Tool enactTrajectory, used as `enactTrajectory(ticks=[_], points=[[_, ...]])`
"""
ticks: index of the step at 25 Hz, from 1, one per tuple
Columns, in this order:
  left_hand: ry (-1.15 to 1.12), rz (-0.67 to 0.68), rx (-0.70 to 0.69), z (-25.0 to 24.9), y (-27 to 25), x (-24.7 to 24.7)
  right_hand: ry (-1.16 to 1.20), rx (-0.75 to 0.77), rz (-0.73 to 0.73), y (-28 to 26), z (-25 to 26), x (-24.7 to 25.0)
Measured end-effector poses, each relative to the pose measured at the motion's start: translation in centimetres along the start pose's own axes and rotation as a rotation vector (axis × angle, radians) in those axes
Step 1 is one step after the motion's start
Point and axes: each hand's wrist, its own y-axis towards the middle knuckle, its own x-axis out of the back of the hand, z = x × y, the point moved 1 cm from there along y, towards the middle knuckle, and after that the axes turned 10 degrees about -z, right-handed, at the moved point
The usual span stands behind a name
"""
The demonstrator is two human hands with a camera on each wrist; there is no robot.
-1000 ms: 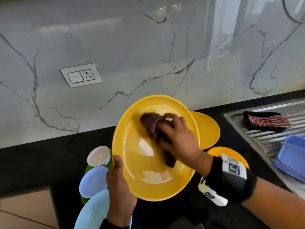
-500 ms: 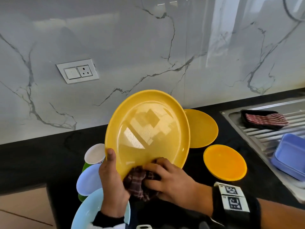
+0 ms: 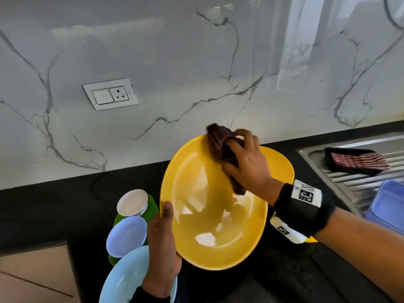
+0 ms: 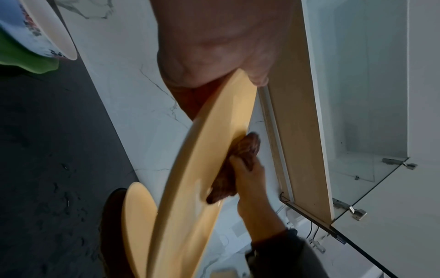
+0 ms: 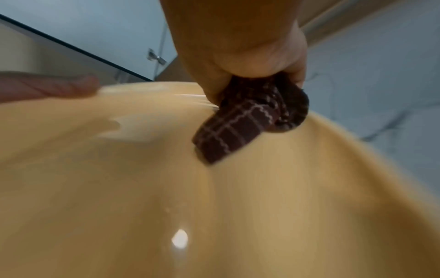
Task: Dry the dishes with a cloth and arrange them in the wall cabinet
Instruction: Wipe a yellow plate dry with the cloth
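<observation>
A large yellow plate [image 3: 203,217] is held tilted above the black counter. My left hand [image 3: 162,248] grips its lower left rim, thumb on the face. My right hand [image 3: 247,162] holds a bunched dark checked cloth [image 3: 220,147] and presses it on the plate's upper right rim. The left wrist view shows the plate [image 4: 202,169] edge-on with the cloth [image 4: 238,165] on its face. In the right wrist view the cloth [image 5: 247,122] is clenched under my right hand [image 5: 250,62] against the plate [image 5: 214,206].
Left of the plate stand a white cup [image 3: 132,202], a lavender bowl [image 3: 126,236], a green dish [image 3: 153,206] and a light blue plate [image 3: 122,281]. A second yellow plate [image 3: 279,167] lies behind. The steel sink drainer [image 3: 360,182] holds a black tray [image 3: 354,160] and a blue container [image 3: 389,206]. The wall cabinet's glass door [image 4: 357,206] stands open above.
My right hand swept the cloth from the plate's upper centre down to the bottom rim, then up to the upper right rim. The left hand kept its hold while the plate tilted.
</observation>
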Motion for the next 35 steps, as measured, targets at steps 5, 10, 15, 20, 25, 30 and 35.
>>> enactTrajectory(ticks=[5,10,15,20,25,30,35], points=[[0.055,0.032,-0.064,-1.2,-0.2,0.0,0.132,0.664,0.019,-1.4,8.0,-1.0],[0.137,0.009,-0.143,-1.3,0.3,0.7,-0.107,0.856,0.036,-0.6,6.9,0.0],[0.128,-0.007,-0.129,-1.5,-0.1,0.5,-0.167,0.319,0.183,3.2,4.8,2.1],[-0.006,-0.098,-0.108,-2.0,0.0,1.0,-0.072,-0.241,0.495,3.0,-1.6,3.2],[-0.089,-0.161,-0.074,-1.6,0.3,1.6,0.143,-0.553,0.722,-2.5,-4.4,2.2],[-0.137,-0.156,-0.136,-2.6,0.7,1.0,0.355,-0.569,0.920,-8.6,-1.3,1.4],[-0.133,-0.133,-0.188,-3.2,0.9,-0.3,0.468,-0.463,1.031,-8.0,2.6,2.7]])
